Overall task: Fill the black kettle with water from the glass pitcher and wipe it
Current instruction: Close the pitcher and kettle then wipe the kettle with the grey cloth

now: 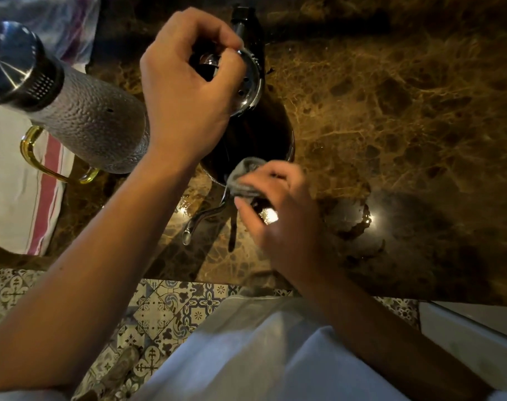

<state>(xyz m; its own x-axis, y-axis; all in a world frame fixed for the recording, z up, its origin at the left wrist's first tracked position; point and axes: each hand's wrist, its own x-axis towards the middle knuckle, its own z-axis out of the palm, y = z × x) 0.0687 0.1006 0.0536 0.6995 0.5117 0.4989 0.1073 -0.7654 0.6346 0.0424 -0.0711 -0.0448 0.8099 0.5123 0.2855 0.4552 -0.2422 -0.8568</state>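
Observation:
The black kettle [261, 131] stands on the brown marble counter [391, 117], its thin curved spout [200, 221] pointing toward me. My left hand [183, 91] grips the knob of the shiny steel lid [248, 85] on top of the kettle. My right hand [278, 218] presses a small grey cloth [243, 175] against the kettle's near side, just above the spout. The textured glass pitcher [93, 123] with a steel cap and a gold handle [41, 157] stands left of the kettle, apart from both hands.
A white towel with red stripes [24, 192] lies on the counter under and left of the pitcher. The counter's front edge runs across below my hands, with patterned floor tiles [165, 308] beneath. Bright light spots reflect on the counter.

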